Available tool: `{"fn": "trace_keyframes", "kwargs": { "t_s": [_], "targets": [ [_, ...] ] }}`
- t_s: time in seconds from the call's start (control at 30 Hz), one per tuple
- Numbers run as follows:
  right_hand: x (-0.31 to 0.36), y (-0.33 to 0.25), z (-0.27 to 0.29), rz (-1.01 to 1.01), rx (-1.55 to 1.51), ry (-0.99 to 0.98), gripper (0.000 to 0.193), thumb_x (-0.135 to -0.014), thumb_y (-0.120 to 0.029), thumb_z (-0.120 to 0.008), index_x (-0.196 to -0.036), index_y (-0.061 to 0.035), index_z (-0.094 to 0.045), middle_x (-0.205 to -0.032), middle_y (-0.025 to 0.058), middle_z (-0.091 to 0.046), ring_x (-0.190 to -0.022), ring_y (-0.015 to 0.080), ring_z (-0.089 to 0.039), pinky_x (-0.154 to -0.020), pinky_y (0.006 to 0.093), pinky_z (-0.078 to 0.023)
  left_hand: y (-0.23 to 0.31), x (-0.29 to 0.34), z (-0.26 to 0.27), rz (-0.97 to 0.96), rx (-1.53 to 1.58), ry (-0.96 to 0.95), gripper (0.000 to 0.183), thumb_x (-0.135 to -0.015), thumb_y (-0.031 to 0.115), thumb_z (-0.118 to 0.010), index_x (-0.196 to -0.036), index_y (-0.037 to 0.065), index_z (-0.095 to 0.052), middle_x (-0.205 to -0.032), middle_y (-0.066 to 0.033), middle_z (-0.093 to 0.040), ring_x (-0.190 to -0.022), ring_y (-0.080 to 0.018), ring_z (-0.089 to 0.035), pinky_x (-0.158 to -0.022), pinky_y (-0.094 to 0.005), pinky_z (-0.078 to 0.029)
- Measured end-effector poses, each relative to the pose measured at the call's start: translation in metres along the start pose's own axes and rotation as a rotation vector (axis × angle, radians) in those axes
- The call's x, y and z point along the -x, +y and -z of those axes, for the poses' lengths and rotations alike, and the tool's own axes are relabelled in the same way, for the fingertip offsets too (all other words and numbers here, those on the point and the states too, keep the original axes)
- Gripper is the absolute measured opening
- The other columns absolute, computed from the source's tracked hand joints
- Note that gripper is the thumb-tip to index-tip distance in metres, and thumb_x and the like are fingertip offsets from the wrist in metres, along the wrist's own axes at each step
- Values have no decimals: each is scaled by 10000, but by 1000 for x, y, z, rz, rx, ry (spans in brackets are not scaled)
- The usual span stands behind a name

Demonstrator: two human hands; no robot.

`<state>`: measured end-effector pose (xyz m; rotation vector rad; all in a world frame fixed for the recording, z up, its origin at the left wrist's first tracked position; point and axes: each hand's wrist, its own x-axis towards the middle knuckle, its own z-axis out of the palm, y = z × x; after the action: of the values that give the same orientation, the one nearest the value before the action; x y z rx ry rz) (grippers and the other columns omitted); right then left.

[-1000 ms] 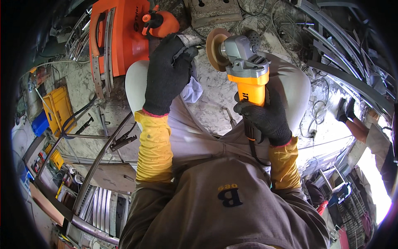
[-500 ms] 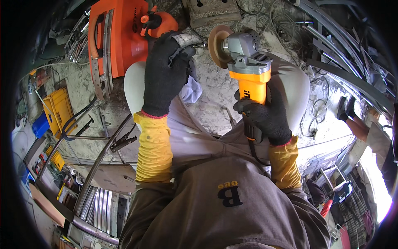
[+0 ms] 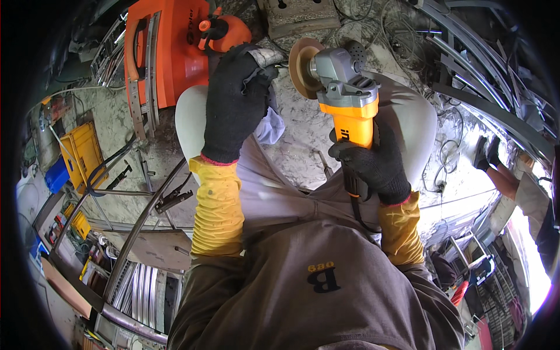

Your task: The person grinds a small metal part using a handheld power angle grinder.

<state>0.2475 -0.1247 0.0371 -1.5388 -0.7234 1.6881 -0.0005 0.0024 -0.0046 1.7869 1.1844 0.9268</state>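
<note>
My right hand (image 3: pixel 376 166), in a black glove, is wrapped round the yellow body of an angle grinder (image 3: pixel 354 125). The grinder stands head up above my right thigh, its brown disc (image 3: pixel 304 69) facing left. My left hand (image 3: pixel 238 105), also black-gloved, is closed in front of the disc, above my left knee. A small, dark, thin piece pokes out from its fingertips toward the disc's edge; what it is I cannot make out. Whether it touches the disc is unclear. Light cloth (image 3: pixel 270 126) hangs below that hand.
An orange case (image 3: pixel 169 52) and an orange pump bottle (image 3: pixel 230 33) stand beyond my left hand. Metal strips (image 3: pixel 484 64) and loose cables lie at the far right. A curved metal tube (image 3: pixel 125 256) runs along the left. A person's legs (image 3: pixel 507 181) show at the right.
The grinder has shifted slightly left, bringing its disc closer to my left hand. My left hand has moved a little to the right. Both grips stay the same.
</note>
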Motion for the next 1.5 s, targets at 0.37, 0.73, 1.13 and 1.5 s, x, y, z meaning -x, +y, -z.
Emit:
{"fn": "trace_keyframes", "kwargs": {
  "t_s": [0.37, 0.73, 1.13, 1.5],
  "targets": [
    [-1, 4, 5, 31, -31, -86, 413, -889, 6, -736, -1281, 44, -611, -1076, 123, -714, -907, 196, -728, -822, 331, -595, -5, 0, -1, 116, 22, -37, 182, -932, 51, -712, -1105, -1, -725, -1048, -163, -688, -968, -310, -689, -870, -372, -551],
    [0, -3, -1, 9, -106, -8, 339, -934, -43, -774, -1231, 12, -620, -1021, 77, -704, -854, 139, -684, -737, 298, -578, -1, 0, -1, 89, 66, 18, 214, -960, 62, -689, -1167, 19, -726, -1058, -138, -689, -973, -300, -690, -878, -367, -547],
    [-1, -3, -1, -9, -101, -31, 316, -923, -85, -801, -1180, 10, -644, -961, 68, -715, -849, 136, -683, -747, 294, -571, 8, -2, -1, 105, 118, -8, 224, -958, 10, -685, -1179, 4, -724, -1113, -124, -693, -985, -234, -701, -878, -329, -564],
    [-1, 0, 2, 8, -21, -30, 318, -897, -76, -819, -1165, -6, -663, -982, 59, -731, -864, 135, -695, -780, 306, -579, 6, -1, -2, 88, 94, 1, 228, -936, -7, -707, -1163, -16, -724, -1107, -145, -698, -962, -250, -716, -849, -331, -572]
  ]
}}
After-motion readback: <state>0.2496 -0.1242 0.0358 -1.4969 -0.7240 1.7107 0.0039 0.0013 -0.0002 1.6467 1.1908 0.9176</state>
